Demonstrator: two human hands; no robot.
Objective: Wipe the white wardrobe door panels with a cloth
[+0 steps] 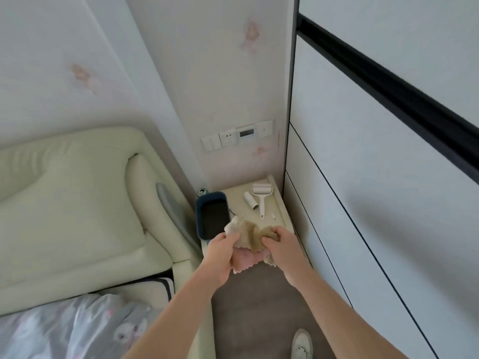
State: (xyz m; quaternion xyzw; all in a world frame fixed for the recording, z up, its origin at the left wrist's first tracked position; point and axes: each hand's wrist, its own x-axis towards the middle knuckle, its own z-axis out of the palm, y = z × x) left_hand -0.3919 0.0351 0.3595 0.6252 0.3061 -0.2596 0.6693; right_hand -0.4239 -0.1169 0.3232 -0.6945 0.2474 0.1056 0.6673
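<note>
My left hand (221,251): fingers curled round the left end of the cloth, gripping it.
My right hand (281,244): thumb and fingers pinching the cloth's right end, level with the other hand.
Cloth (250,240): a beige and pale pink rag, bunched and creased between my two hands, held above the front edge of the nightstand.
Step in hand: I judge I am gathering or refolding the cloth; no wiping is under way, as it touches no panel.
Next move: turn to my right, free a flat face of the cloth and press it onto the nearest door panel.
Wardrobe door panels (383,164): white, smooth, split by thin dark lines, with a black bar (388,92) running across; just right of my hands.
Nightstand (278,211): cream top carrying a dark blue tray (199,216), a lint roller (262,196) and a spare roll (251,200).
Room: cream padded bed (70,203) on my left, switches and a socket (237,138) on the wall, grey floor (248,307) below.
</note>
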